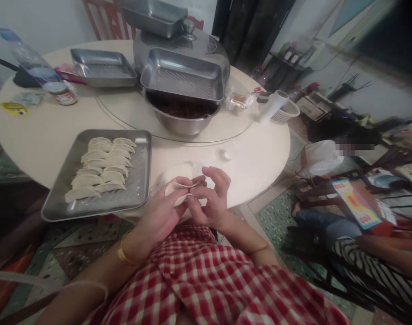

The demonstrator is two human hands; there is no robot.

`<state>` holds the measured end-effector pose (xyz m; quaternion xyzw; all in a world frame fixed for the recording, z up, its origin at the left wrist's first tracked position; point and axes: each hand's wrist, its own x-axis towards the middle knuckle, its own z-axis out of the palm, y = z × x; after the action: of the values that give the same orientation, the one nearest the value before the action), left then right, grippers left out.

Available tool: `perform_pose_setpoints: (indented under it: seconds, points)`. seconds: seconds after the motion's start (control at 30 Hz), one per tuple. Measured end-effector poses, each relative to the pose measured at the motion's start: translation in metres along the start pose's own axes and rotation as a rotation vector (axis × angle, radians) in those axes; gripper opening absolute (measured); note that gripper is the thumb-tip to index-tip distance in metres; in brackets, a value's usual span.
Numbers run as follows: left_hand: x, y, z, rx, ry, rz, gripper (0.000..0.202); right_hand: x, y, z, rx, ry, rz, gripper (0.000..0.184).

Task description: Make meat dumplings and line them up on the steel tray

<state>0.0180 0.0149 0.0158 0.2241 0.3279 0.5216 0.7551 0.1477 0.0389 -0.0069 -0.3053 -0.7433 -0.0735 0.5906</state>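
Note:
My left hand (161, 212) cups a pale dumpling (179, 188) at the near edge of the round table (39, 135). My right hand (211, 198) pinches the folded rim of the dumpling from the right, thumb and forefinger pressed together. To the left lies a metal tray (138, 189) with several finished dumplings (100, 169) in rows. Round dough wrappers (179, 171) lie on the table just beyond my hands. A metal bowl of dark filling (182, 110) stands behind them.
Empty metal trays (102, 67) and a large pot lid (182, 45) crowd the table's middle. A plastic bottle (30, 61) lies at the far left. A small white basket (285, 113) sits at the right edge. A person (344, 225) sits low on the right.

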Motion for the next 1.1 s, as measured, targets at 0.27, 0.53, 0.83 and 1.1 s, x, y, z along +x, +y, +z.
perform_pose_setpoints:
  seconds: [0.27,0.53,0.83,1.1]
  points:
    - [-0.001,-0.002,0.002,0.115,0.005,0.052,0.027,0.001,-0.002,0.001,0.084,-0.031,0.198,0.024]
    - [-0.002,0.0,0.001,0.119,0.072,0.026,0.05,0.0,0.005,0.001,0.102,-0.196,0.247,0.029]
    - [-0.004,0.002,0.002,0.118,0.084,0.034,0.061,-0.006,0.009,0.011,0.293,-0.29,0.3,0.02]
    - [0.0,-0.001,-0.013,0.453,0.171,0.328,0.038,-0.008,-0.002,0.024,0.554,-0.108,0.424,0.02]
